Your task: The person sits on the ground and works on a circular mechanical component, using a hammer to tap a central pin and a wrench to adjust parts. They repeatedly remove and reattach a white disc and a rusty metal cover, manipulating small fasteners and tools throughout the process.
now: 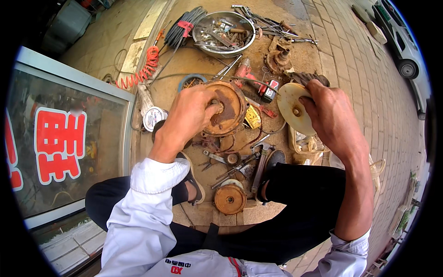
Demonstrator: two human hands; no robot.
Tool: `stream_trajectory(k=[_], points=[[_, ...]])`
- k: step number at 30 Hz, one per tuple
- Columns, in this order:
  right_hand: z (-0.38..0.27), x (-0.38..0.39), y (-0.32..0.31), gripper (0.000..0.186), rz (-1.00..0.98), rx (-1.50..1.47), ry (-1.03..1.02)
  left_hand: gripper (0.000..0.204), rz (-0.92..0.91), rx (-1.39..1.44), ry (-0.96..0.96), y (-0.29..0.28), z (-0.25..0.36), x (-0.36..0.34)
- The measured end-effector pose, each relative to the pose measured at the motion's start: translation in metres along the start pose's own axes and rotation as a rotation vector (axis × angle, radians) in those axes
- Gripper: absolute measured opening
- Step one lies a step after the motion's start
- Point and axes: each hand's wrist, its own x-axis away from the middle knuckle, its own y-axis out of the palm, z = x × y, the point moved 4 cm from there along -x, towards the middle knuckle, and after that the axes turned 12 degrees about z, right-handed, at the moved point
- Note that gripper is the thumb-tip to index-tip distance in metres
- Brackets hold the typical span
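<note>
My left hand [197, 110] is closed on the centre of a rusty, round metal housing [230, 101], its thumb at the hub. My right hand [328, 108] grips a pale yellowish disc [290, 104] with a centre hole, holding it tilted to the right of the housing. Behind them lie a red cordless power tool [243, 69] and a rusty flanged fitting [278, 60]. A yellow object [252, 118] lies beside the housing. Below it are a hammer [260, 159] and other tools, and a second rusty disc [229, 200] sits between my legs.
A steel bowl [206, 49] of metal parts, a coiled hose [173, 33] and a red spiral hose [144, 75] lie at the back. A glass door [69, 171] stands at left. A plastic basket [302, 143] sits at right; a car [406, 62] is parked beyond the paving.
</note>
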Motion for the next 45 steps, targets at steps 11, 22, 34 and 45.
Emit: stream_trajectory(k=[11,22,34,45], points=[[-0.002,-0.001,0.002,0.017,-0.016,0.026,-0.018,0.025,-0.165,-0.162,-0.01,0.009,-0.001,-0.012],[0.008,0.002,-0.001,0.015,0.017,-0.009,-0.015,0.043,-0.162,0.121,-0.24,0.011,-0.023,-0.001],[0.005,0.002,0.001,0.014,0.006,-0.047,-0.036,0.026,-0.26,0.027,-0.123,0.03,-0.026,-0.009],[-0.013,-0.005,0.004,0.015,0.036,-0.147,-0.075,0.028,-0.179,-0.005,0.035,0.035,-0.03,-0.001]])
